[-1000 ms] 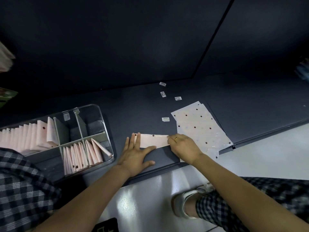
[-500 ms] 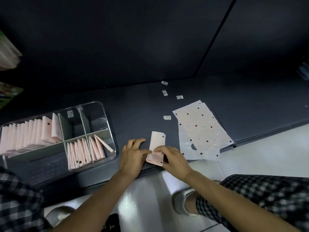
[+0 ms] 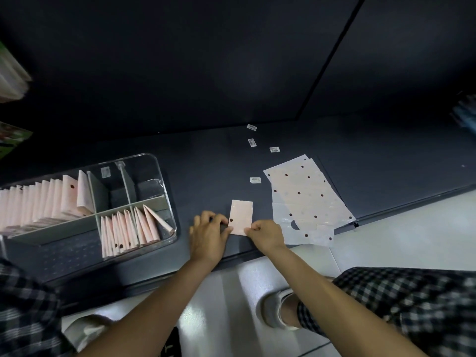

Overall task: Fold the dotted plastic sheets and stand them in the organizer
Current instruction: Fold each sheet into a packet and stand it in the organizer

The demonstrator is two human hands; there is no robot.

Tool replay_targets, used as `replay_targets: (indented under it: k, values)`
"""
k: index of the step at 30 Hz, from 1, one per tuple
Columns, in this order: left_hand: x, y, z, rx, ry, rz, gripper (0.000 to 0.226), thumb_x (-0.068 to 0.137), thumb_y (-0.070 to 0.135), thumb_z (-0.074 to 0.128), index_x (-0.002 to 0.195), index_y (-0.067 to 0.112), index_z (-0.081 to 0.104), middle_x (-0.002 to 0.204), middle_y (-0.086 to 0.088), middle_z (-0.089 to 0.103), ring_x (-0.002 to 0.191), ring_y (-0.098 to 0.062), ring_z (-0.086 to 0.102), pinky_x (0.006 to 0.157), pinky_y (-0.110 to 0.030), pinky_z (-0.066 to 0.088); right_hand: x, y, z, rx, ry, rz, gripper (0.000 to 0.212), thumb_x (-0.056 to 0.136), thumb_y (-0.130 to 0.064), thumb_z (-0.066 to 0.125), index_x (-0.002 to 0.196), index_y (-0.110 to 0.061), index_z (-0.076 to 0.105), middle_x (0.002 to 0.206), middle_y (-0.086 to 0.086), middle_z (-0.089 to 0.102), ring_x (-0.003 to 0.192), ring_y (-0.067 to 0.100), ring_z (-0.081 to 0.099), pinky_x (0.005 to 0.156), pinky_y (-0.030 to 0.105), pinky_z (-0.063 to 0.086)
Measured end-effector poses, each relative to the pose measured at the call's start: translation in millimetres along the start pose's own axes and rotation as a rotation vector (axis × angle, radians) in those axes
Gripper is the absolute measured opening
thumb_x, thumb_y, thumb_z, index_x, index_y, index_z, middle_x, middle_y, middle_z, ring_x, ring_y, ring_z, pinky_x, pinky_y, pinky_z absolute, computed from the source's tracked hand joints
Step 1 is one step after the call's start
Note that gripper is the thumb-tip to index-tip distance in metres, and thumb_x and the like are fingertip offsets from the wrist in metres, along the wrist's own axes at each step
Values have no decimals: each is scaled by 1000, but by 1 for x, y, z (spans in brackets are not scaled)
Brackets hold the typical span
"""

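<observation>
At the centre of the frame the folded dotted plastic sheet point(image 3: 240, 217) lies on the dark surface point(image 3: 206, 171), its lower corners pinched by the left hand point(image 3: 210, 237) and right hand point(image 3: 265, 234); thin, light and probably springy, it seems best gripped across its creased edges.

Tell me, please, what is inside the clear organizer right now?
The organizer holds folded sheets standing in two rows: a long back row and a shorter front row. Two back-right compartments show no sheets. Sheets farther left are cut off by the frame.
</observation>
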State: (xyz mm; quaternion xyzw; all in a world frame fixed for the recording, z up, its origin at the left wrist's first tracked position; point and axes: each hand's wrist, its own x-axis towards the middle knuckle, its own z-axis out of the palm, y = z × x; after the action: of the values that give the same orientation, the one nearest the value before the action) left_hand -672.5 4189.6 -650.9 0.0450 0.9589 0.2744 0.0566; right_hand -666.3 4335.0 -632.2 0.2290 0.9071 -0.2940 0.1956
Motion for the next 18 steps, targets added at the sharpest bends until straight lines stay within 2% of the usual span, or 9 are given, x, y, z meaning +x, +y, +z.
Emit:
replay_targets:
  k: [4,5,7,9,10,12,14,16,18]
  values:
    - [-12,10,0,2,16,251,33,87,21,64,118,11,59,129,-8,53,116,-30,48,93,-38,37,2,-7,-1,0,-35,70,42,85,-18,56,48,-15,37,57,3,40,74,25,44,63,26,34]
    - [-16,10,3,19,-50,322,38,90,21,59,126,10,54,139,-9,47,128,-30,42,104,-37,32,4,-7,-1,4,-46,74,42,85,-18,57,48,-14,37,55,2,40,72,24,45,62,25,33]
    - [-24,5,11,110,-189,413,54,98,29,45,146,10,30,157,-5,18,146,-22,14,118,-32,5,5,-7,-1,21,-48,80,43,87,-19,58,48,-14,39,54,2,42,71,24,46,63,24,33]
    - [-29,-2,18,261,-277,439,66,100,42,32,151,12,3,155,2,-12,146,-17,-9,115,-30,-14,5,-7,-1,27,-44,70,43,88,-19,58,49,-14,41,59,5,48,72,24,47,64,23,34]
    - [-31,-5,19,314,-296,444,69,100,46,28,150,12,-4,153,1,-18,145,-17,-14,113,-32,-18,5,-6,0,10,-49,64,41,88,-19,57,51,-14,42,66,8,52,74,24,49,65,23,35]
    - [-33,-8,20,375,-317,466,75,98,53,25,149,13,-11,155,-4,-19,142,-20,-21,109,-36,-24,5,-6,1,-4,-49,57,28,89,-18,56,62,-11,50,82,13,59,83,26,56,70,26,41]
    - [-33,-9,19,423,-336,496,78,96,59,24,146,18,-18,154,-7,-22,137,-22,-31,108,-37,-25,5,-7,0,69,39,61,10,88,-17,57,88,-7,54,101,13,61,97,28,58,79,29,43]
    - [-33,-8,19,447,-358,502,78,94,62,24,145,22,-20,154,-9,-24,137,-24,-32,109,-38,-23,6,-10,-4,159,221,-34,14,89,-12,55,100,-4,55,106,12,60,101,26,57,79,27,41]
    - [-32,-7,19,444,-375,492,79,93,63,25,148,23,-16,155,-11,-23,142,-24,-25,112,-39,-20,8,-16,-6,242,202,-198,17,90,-4,49,102,-3,62,107,11,64,102,24,58,86,26,43]
